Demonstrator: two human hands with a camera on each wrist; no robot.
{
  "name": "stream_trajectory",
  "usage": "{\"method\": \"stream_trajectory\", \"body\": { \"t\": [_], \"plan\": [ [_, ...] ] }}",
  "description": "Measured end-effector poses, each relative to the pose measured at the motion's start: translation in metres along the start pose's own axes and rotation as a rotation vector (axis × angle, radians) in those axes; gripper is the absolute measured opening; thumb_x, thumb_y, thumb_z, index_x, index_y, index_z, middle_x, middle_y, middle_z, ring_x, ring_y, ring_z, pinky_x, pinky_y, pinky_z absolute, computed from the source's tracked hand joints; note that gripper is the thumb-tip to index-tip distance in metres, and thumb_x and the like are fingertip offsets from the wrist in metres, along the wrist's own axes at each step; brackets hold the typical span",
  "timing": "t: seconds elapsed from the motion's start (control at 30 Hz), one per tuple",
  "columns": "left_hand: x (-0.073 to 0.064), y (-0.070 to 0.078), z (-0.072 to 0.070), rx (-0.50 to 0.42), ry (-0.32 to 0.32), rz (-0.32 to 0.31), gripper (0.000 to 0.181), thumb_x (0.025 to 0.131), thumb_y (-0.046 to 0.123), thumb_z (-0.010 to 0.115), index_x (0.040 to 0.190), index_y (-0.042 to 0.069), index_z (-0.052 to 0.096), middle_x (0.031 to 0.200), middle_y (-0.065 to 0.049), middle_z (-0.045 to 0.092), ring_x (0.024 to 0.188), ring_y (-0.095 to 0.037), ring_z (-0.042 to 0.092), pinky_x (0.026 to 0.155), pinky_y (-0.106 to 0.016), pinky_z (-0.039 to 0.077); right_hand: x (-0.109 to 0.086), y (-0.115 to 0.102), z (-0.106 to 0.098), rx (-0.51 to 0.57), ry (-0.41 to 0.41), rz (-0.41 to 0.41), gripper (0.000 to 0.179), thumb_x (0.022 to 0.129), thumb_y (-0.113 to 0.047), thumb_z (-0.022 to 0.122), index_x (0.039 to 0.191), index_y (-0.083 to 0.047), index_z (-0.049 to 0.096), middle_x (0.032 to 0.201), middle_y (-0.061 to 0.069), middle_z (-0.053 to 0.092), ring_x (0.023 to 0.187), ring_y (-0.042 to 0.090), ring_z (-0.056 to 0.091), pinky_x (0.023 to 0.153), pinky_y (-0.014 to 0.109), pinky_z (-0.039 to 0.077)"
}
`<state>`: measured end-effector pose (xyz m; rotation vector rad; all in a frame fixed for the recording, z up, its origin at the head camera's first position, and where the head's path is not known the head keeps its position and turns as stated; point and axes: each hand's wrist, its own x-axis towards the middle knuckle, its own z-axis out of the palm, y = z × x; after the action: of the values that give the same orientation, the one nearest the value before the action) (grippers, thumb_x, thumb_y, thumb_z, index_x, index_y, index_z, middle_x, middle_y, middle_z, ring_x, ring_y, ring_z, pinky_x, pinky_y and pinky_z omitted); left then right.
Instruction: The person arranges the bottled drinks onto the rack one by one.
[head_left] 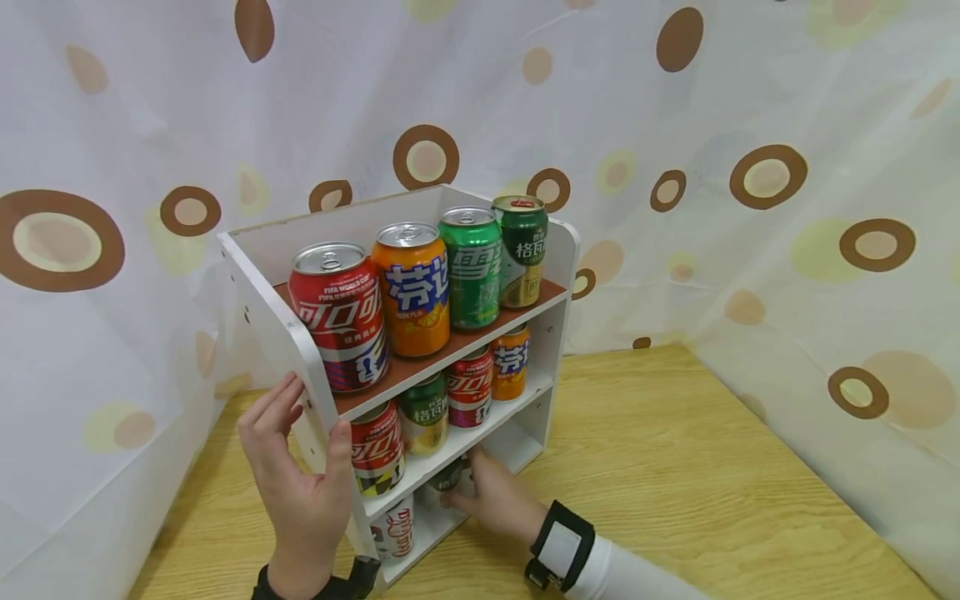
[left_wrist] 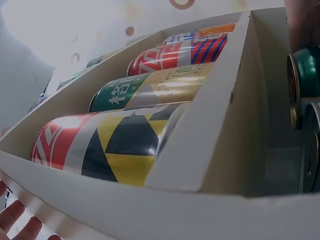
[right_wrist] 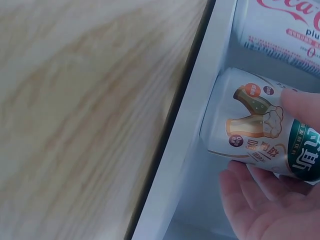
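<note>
A white three-level shelf rack (head_left: 300,346) stands on the table. My left hand (head_left: 303,479) is at its left side panel, fingers along the outer face and thumb by the front edge. In the left wrist view, only fingertips (left_wrist: 27,227) show against that panel. On the bottom level my right hand (head_left: 498,492) grips a white-and-green can (right_wrist: 255,125) with beer glasses printed on it. The thumb lies over the can and the fingers curl beneath. Beside it, a white Coca-Cola can (head_left: 393,532) stands at the left end of the same level.
The top level carries a red cola can (head_left: 341,325), an orange soda can (head_left: 412,296), a green can (head_left: 472,271) and a dark green-and-gold can (head_left: 522,258). Several more cans, such as a red one (head_left: 377,450), line the middle level. Wooden table (head_left: 675,467); patterned cloth (head_left: 750,100) behind.
</note>
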<state>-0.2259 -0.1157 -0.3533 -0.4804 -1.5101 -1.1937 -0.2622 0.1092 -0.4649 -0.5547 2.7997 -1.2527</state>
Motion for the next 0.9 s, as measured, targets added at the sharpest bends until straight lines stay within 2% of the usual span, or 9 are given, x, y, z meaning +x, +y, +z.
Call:
{"method": "stream_trajectory", "body": {
  "t": [0.17, 0.37, 0.73, 0.9],
  "plan": [
    [0.001, 0.001, 0.000, 0.005, 0.000, 0.001, 0.060, 0.099, 0.036, 0.064, 0.134, -0.011, 0.051, 0.136, -0.026, 0.050, 0.129, -0.011, 0.045, 0.102, -0.021, 0.042, 0.000, -0.002, 0.006, -0.001, 0.001, -0.014, 0.082, 0.091, -0.028, 0.079, 0.154, 0.001, 0.035, 0.143, 0.022, 0.057, 0.129, 0.036, 0.060, 0.102, 0.050, 0.054],
    [0.000, 0.002, -0.001, 0.010, -0.007, -0.005, 0.059, 0.099, 0.034, 0.064, 0.135, -0.011, 0.051, 0.138, -0.022, 0.050, 0.129, -0.010, 0.045, 0.102, -0.020, 0.041, -0.003, -0.007, 0.012, -0.012, -0.005, -0.014, 0.083, 0.090, -0.030, 0.080, 0.154, 0.000, 0.036, 0.142, 0.019, 0.057, 0.127, 0.034, 0.061, 0.100, 0.046, 0.056],
    [0.000, 0.002, -0.001, 0.005, -0.006, -0.002, 0.058, 0.099, 0.033, 0.065, 0.134, -0.011, 0.051, 0.138, -0.021, 0.051, 0.128, -0.010, 0.046, 0.102, -0.020, 0.041, -0.006, -0.011, 0.019, -0.081, 0.039, -0.044, 0.082, 0.090, -0.024, 0.080, 0.154, -0.001, 0.035, 0.146, 0.022, 0.056, 0.132, 0.034, 0.059, 0.110, 0.046, 0.049],
    [0.001, 0.002, -0.001, -0.002, 0.001, 0.000, 0.059, 0.098, 0.033, 0.065, 0.134, -0.011, 0.051, 0.136, -0.025, 0.051, 0.128, -0.011, 0.047, 0.102, -0.019, 0.042, -0.006, -0.012, 0.019, -0.091, 0.044, -0.054, 0.083, 0.091, -0.023, 0.080, 0.155, 0.000, 0.033, 0.144, 0.022, 0.056, 0.130, 0.034, 0.060, 0.109, 0.045, 0.050]
  ]
}}
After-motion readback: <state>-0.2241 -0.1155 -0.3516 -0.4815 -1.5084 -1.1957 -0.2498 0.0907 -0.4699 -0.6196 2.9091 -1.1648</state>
